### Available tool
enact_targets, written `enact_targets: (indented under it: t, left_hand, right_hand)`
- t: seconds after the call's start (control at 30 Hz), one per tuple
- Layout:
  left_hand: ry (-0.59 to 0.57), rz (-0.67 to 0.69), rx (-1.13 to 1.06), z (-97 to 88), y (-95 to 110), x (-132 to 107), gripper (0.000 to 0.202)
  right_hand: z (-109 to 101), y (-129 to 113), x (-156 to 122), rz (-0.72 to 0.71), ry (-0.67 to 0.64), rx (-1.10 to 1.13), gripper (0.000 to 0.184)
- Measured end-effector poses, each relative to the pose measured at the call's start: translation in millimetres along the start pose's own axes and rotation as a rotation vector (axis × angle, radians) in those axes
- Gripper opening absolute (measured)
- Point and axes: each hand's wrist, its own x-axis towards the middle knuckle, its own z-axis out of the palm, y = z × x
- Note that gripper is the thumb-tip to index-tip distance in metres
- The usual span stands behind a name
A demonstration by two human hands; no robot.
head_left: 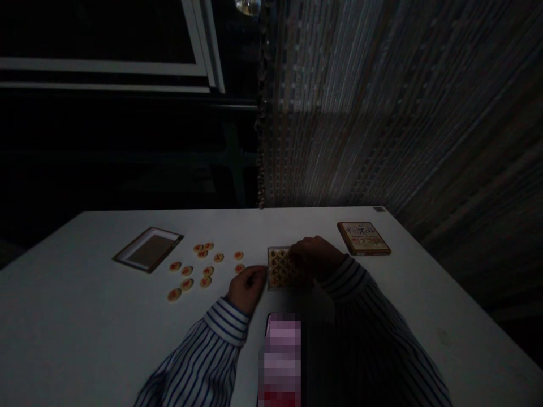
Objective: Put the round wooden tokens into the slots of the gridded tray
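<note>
A small tray of round game pieces (278,265) lies on the white table (85,328) in front of me. My left hand (247,287) is curled at the tray's left edge, fingers closed against it. My right hand (314,255) rests over the tray's right side, fingers bent down onto the pieces. Several loose round pieces with red marks (203,268) lie scattered to the left of the tray. Both my sleeves are striped.
An empty box half (148,249) lies at the left of the table, and a printed box lid (363,237) at the right. A phone (280,356) lies close to me. A dim beaded curtain hangs behind the table. The room is dark.
</note>
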Motion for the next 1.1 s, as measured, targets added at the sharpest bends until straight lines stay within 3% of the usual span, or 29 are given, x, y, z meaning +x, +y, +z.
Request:
enact_targets:
  t: [0.33,0.53,0.7,0.8,0.97,1.1]
  left_hand:
    - [0.047,0.025,-0.064,-0.5,14,-4,0.022]
    - [0.043,0.063,-0.012,-13.6,21,1,0.022]
    - [0.101,0.112,0.068,-41.3,27,14,0.021]
    - [0.081,0.053,0.083,-63.1,23,20,0.026]
    - [0.139,0.077,0.209,-100.3,-4,26,0.027]
    - [0.150,0.087,0.264,-126.5,-29,33,0.029]
  right_hand:
    - [-7,-8,-1,-0.020,0.017,-0.023,0.024]
    - [-5,-9,-2,-0.015,0.043,-0.039,0.025]
    - [-5,-13,0,0.019,0.075,-0.040,0.024]
    - [-3,-16,3,0.013,0.115,-0.032,0.026]
    - [3,-27,18,-0.021,0.173,-0.039,0.027]
    - [-1,-43,39,-0.092,0.147,-0.063,0.027]
